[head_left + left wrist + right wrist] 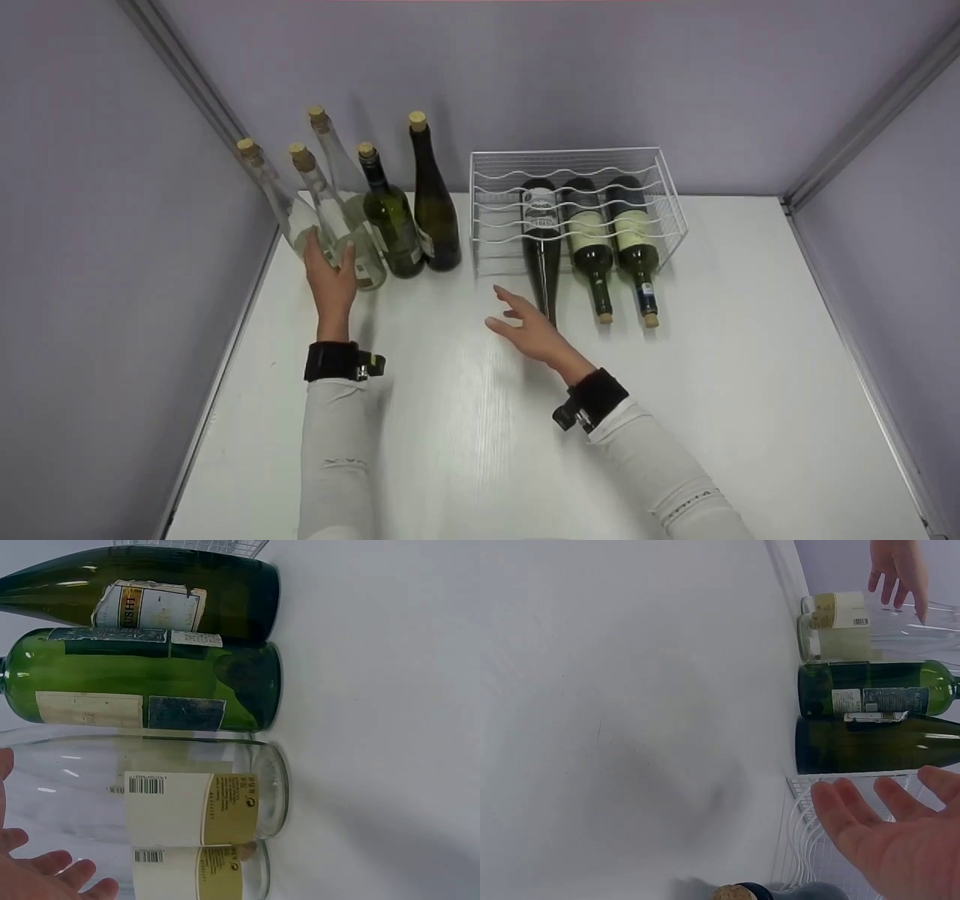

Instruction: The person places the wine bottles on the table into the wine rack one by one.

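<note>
Left hand [330,281], fingers loosely spread, nothing gripped, contact unclear. Clear, cork-stoppered glass bottle [337,217] stands just beyond it, slightly right, long axis upright; left hand nearer. Right hand [534,334] empty, fingers apart, before white wire rack [570,152].

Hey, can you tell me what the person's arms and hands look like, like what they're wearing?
The left hand and right hand are ungloved. The left sleeve and right sleeve are pale grey-white, slightly wrinkled, each with small dark lettering I can't read reliably. A wide black left wristband and matching right wristband each carry a small dark device.
</note>
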A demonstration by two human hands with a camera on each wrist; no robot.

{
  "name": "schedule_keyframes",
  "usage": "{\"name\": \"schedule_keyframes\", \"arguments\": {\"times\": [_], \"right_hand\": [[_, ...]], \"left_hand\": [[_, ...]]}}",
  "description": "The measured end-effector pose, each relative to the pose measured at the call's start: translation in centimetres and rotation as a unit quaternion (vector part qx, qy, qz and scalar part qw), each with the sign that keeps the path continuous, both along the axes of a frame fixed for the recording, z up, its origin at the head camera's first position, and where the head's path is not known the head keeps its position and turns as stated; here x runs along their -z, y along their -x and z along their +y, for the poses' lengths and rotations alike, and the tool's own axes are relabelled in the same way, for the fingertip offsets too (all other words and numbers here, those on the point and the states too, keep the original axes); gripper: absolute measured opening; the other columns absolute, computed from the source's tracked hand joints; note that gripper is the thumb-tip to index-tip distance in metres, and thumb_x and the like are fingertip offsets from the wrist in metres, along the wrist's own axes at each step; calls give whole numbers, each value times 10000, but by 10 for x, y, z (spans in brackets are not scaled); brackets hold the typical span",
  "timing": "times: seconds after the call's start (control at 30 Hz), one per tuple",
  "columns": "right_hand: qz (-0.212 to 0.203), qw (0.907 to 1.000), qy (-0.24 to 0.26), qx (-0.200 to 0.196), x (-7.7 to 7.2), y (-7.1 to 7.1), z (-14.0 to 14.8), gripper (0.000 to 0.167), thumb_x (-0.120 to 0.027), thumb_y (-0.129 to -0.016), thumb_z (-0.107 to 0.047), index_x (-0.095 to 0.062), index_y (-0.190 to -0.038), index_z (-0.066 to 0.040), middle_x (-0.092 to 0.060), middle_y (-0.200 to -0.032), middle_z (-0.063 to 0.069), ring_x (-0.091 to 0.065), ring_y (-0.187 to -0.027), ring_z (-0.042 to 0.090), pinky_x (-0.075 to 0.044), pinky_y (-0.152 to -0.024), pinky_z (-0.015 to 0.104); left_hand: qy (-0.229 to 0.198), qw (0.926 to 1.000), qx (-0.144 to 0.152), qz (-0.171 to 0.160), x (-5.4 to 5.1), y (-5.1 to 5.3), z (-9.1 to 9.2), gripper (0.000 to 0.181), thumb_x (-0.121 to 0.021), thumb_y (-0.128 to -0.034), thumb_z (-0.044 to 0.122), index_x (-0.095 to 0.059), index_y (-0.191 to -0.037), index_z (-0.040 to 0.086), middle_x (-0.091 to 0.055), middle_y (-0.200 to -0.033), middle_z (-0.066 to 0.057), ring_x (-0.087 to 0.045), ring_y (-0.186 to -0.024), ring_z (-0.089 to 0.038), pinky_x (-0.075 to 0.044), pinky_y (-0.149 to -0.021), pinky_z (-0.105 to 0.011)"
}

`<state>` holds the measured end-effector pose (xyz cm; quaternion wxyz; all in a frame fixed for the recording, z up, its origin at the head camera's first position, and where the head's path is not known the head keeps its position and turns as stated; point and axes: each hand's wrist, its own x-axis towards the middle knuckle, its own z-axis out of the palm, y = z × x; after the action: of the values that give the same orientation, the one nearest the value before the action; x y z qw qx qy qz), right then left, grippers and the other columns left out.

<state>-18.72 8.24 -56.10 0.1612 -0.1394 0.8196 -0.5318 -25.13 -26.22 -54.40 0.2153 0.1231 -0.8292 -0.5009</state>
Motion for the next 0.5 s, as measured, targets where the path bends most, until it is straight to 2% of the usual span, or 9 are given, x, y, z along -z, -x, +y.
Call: {"name": "schedule_keyframes", "arguments": {"times": [0.17,0.33,0.5], "right_hand": [[105,9999,-55,-82,0,0,-4,707,-611,-966,-433,-299,-1558,-204,-356,-1536,96,-446,-1322,312,-450,-1002,423],[50,9999,-26,-128,0,0,-7,706,-597,-970,-449,-295,-1560,-208,-358,-1534,86,-445,-1325,298,-415,-1031,455],[-119,9997,173,-141,0,0,-11,687,-591,-979,-428,-300,-1558,-199,-364,-1530,97,-444,-1327,308,-379,-1052,496]], "left_hand": [[143,9998,-66,87,-9,9,4,735,-597,-988,346,-227,-1551,53,-276,-1561,-168,-242,-1444,-261,-213,-1156,-343],[85,9999,-68,71,-15,17,6,787,-645,-959,353,-218,-1548,52,-311,-1532,-162,-279,-1425,-260,-248,-1136,-327],[163,9997,-169,11,-16,24,5,795,-687,-935,317,-242,-1536,49,-359,-1473,-170,-328,-1391,-277,-289,-1115,-336]]}}
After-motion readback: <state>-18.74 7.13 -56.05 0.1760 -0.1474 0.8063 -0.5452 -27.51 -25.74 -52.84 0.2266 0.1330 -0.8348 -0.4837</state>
